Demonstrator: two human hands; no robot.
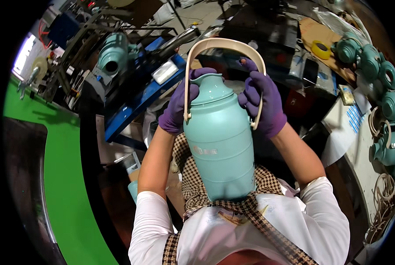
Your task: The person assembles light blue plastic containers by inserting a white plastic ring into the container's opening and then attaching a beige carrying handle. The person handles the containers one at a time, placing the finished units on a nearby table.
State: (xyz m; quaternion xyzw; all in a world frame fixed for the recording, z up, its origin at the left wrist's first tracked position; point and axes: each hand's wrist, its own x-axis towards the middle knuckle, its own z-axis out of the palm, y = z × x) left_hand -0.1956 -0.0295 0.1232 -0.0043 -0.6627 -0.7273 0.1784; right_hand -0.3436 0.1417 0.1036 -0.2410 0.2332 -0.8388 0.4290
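Note:
A teal thermos jug (219, 145) leans in front of my body, its base against my checkered apron (193, 181). Its beige carrying handle (226, 43) arches above the spout and joins the body at both sides. My left hand (178, 106), in a purple glove, is closed around the left arm of the handle beside the jug's neck, with some fingers hidden behind it. On the other side my right hand (266, 104), gloved alike, is closed on the handle's right arm, its index fingertip poking up bare or torn through the glove.
At the right, a white table (354, 145) bears several teal jug tops (370, 62) and loose beige handles (385, 187). Yellow tape (321, 49) lies beyond. A blue metal frame (131, 108) and another teal part (113, 53) on a machine stand at the left, near a green surface (65, 176).

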